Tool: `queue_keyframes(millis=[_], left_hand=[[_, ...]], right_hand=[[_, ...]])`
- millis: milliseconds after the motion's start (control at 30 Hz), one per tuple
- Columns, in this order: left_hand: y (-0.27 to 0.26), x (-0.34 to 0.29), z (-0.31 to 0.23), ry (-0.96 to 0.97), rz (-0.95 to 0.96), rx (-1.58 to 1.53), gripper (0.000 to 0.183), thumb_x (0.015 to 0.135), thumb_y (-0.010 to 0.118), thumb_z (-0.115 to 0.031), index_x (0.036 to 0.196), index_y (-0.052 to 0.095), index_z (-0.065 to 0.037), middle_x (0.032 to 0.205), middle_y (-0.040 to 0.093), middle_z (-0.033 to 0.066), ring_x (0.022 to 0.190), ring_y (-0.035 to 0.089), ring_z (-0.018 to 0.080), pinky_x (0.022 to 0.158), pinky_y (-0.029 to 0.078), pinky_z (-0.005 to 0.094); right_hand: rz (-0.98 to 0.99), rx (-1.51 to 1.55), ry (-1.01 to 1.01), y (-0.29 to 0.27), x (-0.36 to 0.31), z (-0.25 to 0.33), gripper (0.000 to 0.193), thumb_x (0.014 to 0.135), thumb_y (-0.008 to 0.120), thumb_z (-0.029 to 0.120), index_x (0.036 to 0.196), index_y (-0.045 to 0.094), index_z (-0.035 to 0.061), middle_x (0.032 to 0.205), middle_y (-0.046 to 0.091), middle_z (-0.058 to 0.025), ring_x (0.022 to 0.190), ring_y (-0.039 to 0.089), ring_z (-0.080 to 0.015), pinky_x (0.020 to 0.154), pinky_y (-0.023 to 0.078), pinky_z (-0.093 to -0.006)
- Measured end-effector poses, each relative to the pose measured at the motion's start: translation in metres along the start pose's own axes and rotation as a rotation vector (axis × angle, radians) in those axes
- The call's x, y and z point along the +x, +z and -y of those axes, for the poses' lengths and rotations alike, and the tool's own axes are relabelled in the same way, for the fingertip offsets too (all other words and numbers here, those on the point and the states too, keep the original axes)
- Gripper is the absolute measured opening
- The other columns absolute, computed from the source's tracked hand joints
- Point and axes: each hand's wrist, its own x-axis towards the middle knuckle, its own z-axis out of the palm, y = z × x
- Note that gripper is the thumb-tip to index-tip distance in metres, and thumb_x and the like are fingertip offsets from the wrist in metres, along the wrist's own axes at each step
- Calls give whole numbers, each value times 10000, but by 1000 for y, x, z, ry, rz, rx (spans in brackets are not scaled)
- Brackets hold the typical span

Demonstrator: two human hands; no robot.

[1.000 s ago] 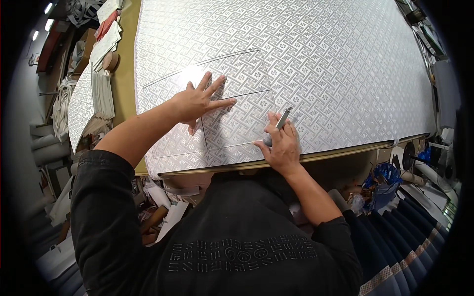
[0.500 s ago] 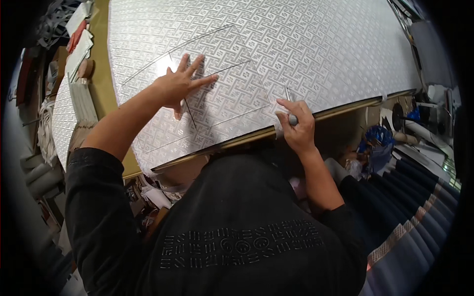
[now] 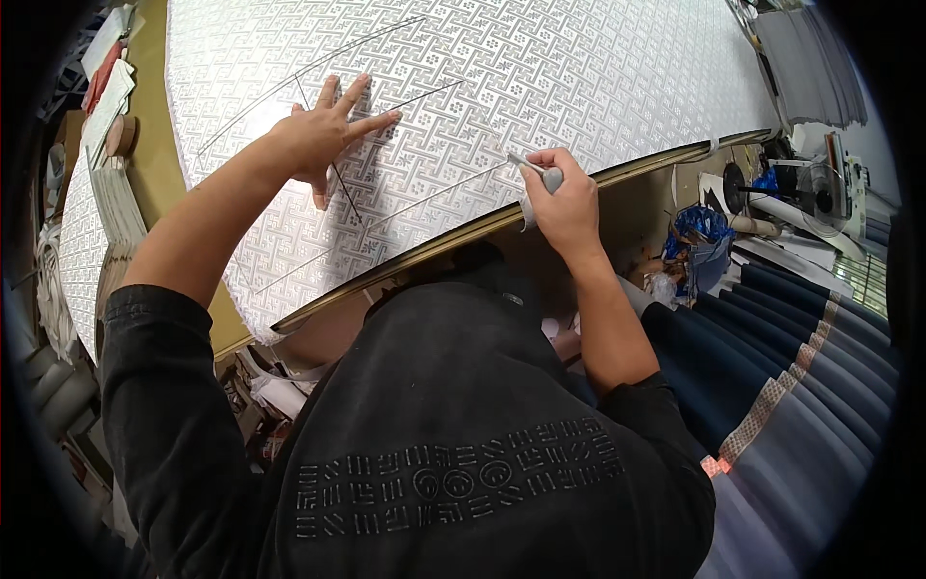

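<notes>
By the table's (image 3: pixel 149 106) near edge, the right hand (image 3: pixel 565 203) grips a light-looking tool handle (image 3: pixel 553 180); left hand (image 3: pixel 321 137) lies splayed on fabric (image 3: pixel 482 106).

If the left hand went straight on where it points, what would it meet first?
Ahead of the left hand, a thin dark line on the patterned fabric; nothing raised shows beyond, though depth is unclear.
</notes>
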Motion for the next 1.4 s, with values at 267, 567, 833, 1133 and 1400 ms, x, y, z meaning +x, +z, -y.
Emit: queue_keyframes(millis=[267, 567, 833, 1133, 1400], left_hand=[[6, 2, 5, 6, -47, -36, 1655, 309, 1066, -311, 1639, 105, -527, 1757, -58, 143, 1579, 86, 501, 1132, 436, 745], [5, 3, 2, 0, -20, -26, 1639, 338, 1067, -308, 1639, 94, -530, 1756, -53, 155, 1573, 76, 517, 1114, 447, 753], [5, 3, 1, -2, -19, -20, 1635, 348, 1065, -308, 1637, 86, -535, 1755, -56, 158, 1568, 87, 524, 1104, 449, 764], [0, 4, 3, 12, -13, -15, 1629, 360, 1064, -306, 1641, 82, -528, 1753, -52, 168, 1568, 76, 529, 1104, 443, 770], [-7, -1, 4, 29, 22, -50, 1574, 388, 1056, -329, 1657, 139, -479, 1748, -33, 210, 1561, 52, 561, 1094, 417, 782]], right_hand=[[26, -64, 83, -2, 10, 13, 172, 909, 755, 167, 1008, 726, 29, 873, 754, -109, 771, 714, -202, 740, 556, -340], [33, -83, 55, 1, 12, 16, 155, 903, 746, 156, 993, 727, 31, 860, 751, -116, 772, 717, -209, 742, 558, -342], [44, -107, 96, -3, 22, 21, 143, 899, 746, 151, 972, 721, 32, 836, 742, -118, 759, 713, -224, 732, 558, -361], [81, -181, 102, 0, 26, 20, 157, 890, 768, 137, 984, 705, 27, 813, 728, -128, 740, 699, -229, 711, 551, -362], [-108, 139, -129, 37, 15, -31, 156, 911, 804, 75, 990, 683, 15, 859, 726, -106, 756, 674, -161, 691, 530, -311]])
